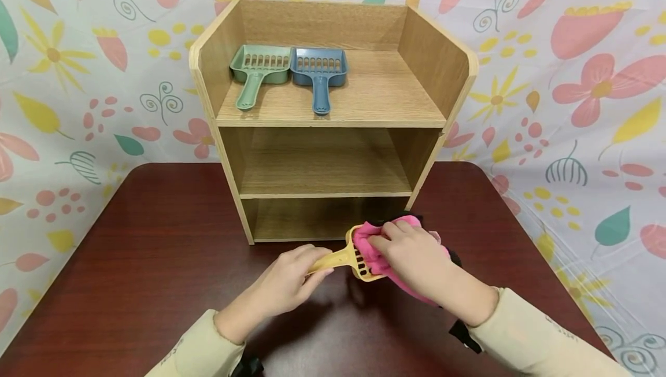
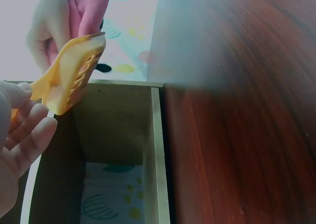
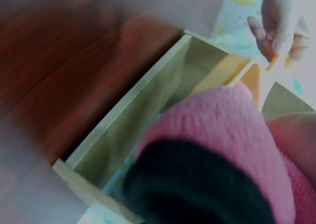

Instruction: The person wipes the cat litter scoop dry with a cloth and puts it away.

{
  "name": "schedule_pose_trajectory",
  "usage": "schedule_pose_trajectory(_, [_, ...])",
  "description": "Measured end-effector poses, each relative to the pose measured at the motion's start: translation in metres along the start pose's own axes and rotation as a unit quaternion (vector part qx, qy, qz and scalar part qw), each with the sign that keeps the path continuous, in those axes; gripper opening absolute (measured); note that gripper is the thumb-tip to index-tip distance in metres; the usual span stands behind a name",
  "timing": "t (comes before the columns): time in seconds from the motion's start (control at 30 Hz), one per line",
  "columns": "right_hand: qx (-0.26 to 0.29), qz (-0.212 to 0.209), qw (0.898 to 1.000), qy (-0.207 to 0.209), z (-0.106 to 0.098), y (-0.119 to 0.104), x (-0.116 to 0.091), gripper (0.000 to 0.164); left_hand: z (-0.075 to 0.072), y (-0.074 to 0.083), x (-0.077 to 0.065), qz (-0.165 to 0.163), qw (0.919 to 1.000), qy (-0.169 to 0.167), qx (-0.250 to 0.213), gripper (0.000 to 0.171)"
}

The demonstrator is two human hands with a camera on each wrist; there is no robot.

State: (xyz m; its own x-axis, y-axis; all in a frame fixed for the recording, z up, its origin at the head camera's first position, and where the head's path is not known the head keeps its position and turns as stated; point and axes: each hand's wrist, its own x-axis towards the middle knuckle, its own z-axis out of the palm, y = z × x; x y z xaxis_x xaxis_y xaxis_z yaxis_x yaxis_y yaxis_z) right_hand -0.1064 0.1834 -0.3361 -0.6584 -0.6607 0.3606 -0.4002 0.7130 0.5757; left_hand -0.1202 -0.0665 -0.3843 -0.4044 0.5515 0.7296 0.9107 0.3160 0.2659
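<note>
Above the table, my left hand [image 1: 283,281] holds a yellow slotted litter scoop [image 1: 360,261] by its handle, thumb on one side and fingers on the other. My right hand [image 1: 411,252] grips a pink cloth [image 1: 372,247] bunched against the scoop's slotted pan and covers much of it. Part of the cloth is black, as the right wrist view shows on the cloth [image 3: 222,120]. In the left wrist view the scoop [image 2: 74,73] is seen from the side, with the cloth [image 2: 94,9] at its far rim. A green scoop [image 1: 260,67] and a blue scoop [image 1: 319,73] lie side by side on the top shelf.
A wooden shelf unit [image 1: 333,122] with three levels stands at the back of the dark red-brown table [image 1: 171,284], just beyond my hands. Behind it hangs a floral-printed curtain [image 1: 551,76].
</note>
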Motion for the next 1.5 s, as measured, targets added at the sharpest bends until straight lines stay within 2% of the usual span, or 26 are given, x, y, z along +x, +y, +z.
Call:
schedule_pose_trajectory(0.03, [-0.020,-0.005,1.000,-0.013,0.000,0.001,-0.001,0.039,0.001,0.000,-0.001,0.002,1.0000,-0.001,0.003,0.027])
schedule_pose_trajectory(0.07, [-0.074,-0.014,0.997,-0.028,0.000,0.002,-0.003,0.043,0.001,0.000,-0.001,0.002,1.0000,-0.003,0.004,0.026])
schedule_pose_trajectory(0.1, [0.020,-0.003,1.000,-0.023,0.000,0.004,-0.003,0.043,0.001,-0.001,-0.002,0.001,1.0000,-0.005,0.004,0.026])
schedule_pose_trajectory(0.13, [0.018,0.001,0.999,-0.029,0.001,0.006,-0.005,0.044,0.002,-0.001,-0.002,-0.001,0.9999,-0.009,0.006,0.026])
schedule_pose_trajectory(0.17, [0.053,0.013,0.998,-0.023,0.001,0.008,-0.005,0.040,0.002,-0.001,-0.002,-0.002,0.9999,-0.012,0.009,0.025])
schedule_pose_trajectory(0.27, [0.076,0.025,0.997,-0.009,0.003,0.013,-0.007,0.031,0.002,-0.004,-0.002,-0.016,0.9995,-0.023,0.018,0.022])
schedule_pose_trajectory(0.3, [0.116,0.030,0.993,0.008,0.004,0.014,-0.007,0.027,0.002,-0.005,-0.002,-0.022,0.9992,-0.026,0.020,0.021])
schedule_pose_trajectory(0.47, [0.161,0.024,0.984,0.068,0.002,0.009,-0.006,0.039,0.003,-0.007,-0.001,-0.041,0.9985,-0.034,0.015,0.021])
schedule_pose_trajectory(0.6, [0.192,0.012,0.979,0.069,0.002,-0.001,-0.001,0.044,0.005,-0.005,0.002,-0.036,0.9989,-0.030,0.005,0.021])
schedule_pose_trajectory(0.8, [0.160,0.011,0.984,0.080,0.008,-0.008,0.000,0.032,0.007,-0.002,0.001,-0.024,0.9995,-0.018,0.000,0.022])
schedule_pose_trajectory(0.9, [0.142,0.017,0.987,0.069,0.013,-0.004,-0.002,0.028,0.007,-0.003,-0.001,-0.022,0.9997,-0.011,0.004,0.022])
schedule_pose_trajectory(1.07, [0.134,0.029,0.990,0.028,0.021,0.007,-0.009,0.038,0.005,-0.005,-0.004,-0.024,0.9996,-0.011,0.013,0.022])
schedule_pose_trajectory(1.2, [0.124,0.045,0.991,0.010,0.018,0.014,-0.013,0.042,0.003,-0.006,-0.007,-0.037,0.9989,-0.016,0.026,0.023])
schedule_pose_trajectory(1.27, [0.121,0.054,0.991,0.020,0.015,0.014,-0.013,0.042,0.003,-0.007,-0.008,-0.049,0.9982,-0.019,0.029,0.024])
schedule_pose_trajectory(1.37, [0.134,0.055,0.987,0.064,0.010,0.009,-0.010,0.040,0.004,-0.007,-0.008,-0.066,0.9972,-0.024,0.027,0.025])
schedule_pose_trajectory(1.5, [0.168,0.033,0.979,0.114,0.007,-0.005,-0.004,0.045,0.008,-0.006,-0.004,-0.049,0.9984,-0.019,0.018,0.024])
